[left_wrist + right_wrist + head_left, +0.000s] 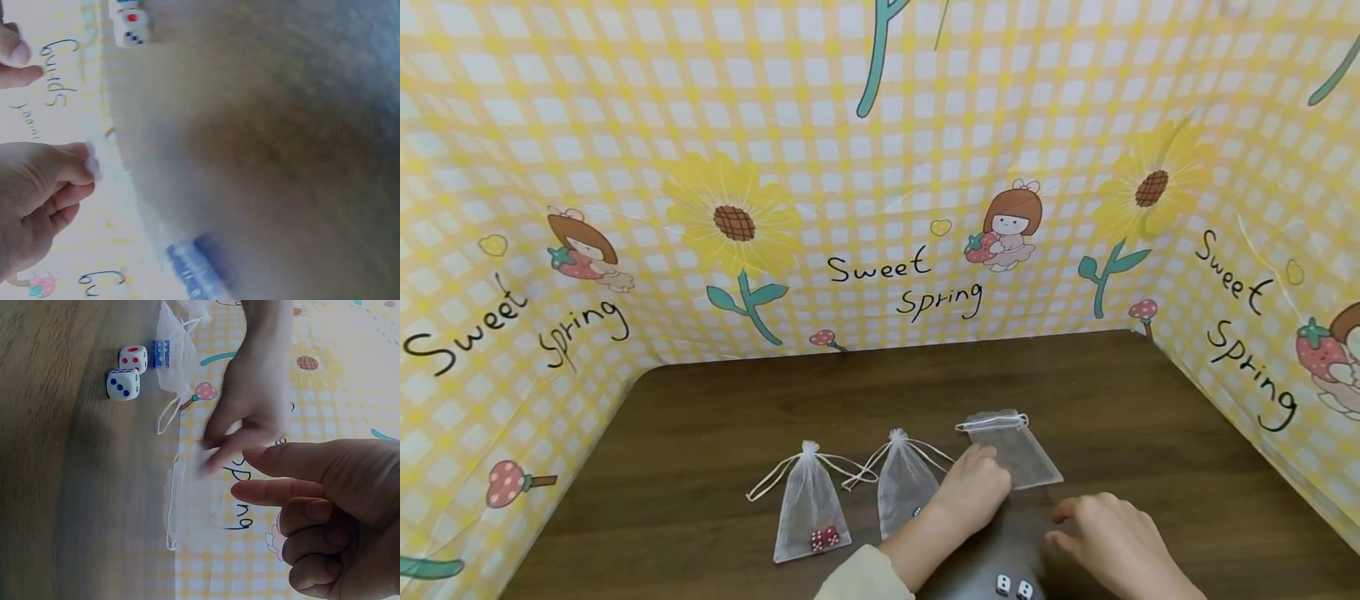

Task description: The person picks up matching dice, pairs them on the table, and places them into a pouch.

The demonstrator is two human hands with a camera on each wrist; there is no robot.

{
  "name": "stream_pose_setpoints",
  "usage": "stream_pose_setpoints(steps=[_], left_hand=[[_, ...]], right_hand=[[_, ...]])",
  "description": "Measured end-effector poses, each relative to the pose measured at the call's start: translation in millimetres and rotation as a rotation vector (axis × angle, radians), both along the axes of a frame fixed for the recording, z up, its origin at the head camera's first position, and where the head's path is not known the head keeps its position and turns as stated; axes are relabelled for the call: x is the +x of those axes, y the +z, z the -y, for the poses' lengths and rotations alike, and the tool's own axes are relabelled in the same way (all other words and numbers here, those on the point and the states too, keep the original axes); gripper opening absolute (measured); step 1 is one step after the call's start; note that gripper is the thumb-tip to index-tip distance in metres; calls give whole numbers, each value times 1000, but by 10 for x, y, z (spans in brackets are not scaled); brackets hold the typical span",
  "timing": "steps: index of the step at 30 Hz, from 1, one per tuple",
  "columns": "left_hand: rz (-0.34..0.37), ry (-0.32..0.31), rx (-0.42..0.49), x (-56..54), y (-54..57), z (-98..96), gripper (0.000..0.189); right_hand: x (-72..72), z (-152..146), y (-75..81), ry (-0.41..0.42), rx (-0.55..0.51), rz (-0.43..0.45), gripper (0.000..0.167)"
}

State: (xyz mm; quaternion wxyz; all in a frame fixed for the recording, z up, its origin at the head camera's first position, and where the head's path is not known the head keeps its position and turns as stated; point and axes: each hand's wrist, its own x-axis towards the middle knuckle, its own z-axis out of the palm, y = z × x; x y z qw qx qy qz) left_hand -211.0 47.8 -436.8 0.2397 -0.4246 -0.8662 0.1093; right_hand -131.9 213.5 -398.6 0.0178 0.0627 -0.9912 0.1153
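Note:
My left hand (973, 492) is at the near left edge of a sheer white drawstring bag (1030, 458) lying flat on the table. In the left wrist view its thumb and forefinger (81, 159) pinch together at the pale mesh. My right hand (1116, 533) hovers to the right of the bag, holding nothing; thumb and forefinger (275, 490) are stretched out and slightly apart, the other fingers curled. Two white dice (123, 384) sit side by side on the table, nearer me than the hands.
Left of my hands lie two cinched mesh bags: one (808, 508) holds red dice (823, 538), the other (898, 479), partly behind my left forearm, holds blue dice (162, 354). A yellow checked cloth (880, 183) walls in the dark wooden table (715, 408).

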Motion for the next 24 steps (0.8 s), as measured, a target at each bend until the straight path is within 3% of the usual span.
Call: stream_pose_setpoints(steps=[4,7,11,15,21,24], left_hand=[[-96,-46,92,33,153,80,10],[-108,-72,184,80,272,144,16],[-94,-96,287,161,420,251,20],[-129,-147,360,251,540,385,19],[-208,-234,448,383,679,595,22],[-275,-272,439,443,706,683,26]], right_hand=[[-23,-20,-7,-3,-27,17,18],[-50,-42,-41,12,-93,39,14],[-100,-96,-110,127,-241,33,8],[-170,-140,-146,229,-425,-19,10],[-251,-131,-69,99,-684,27,16],[-275,-96,-37,57,-748,42,16]])
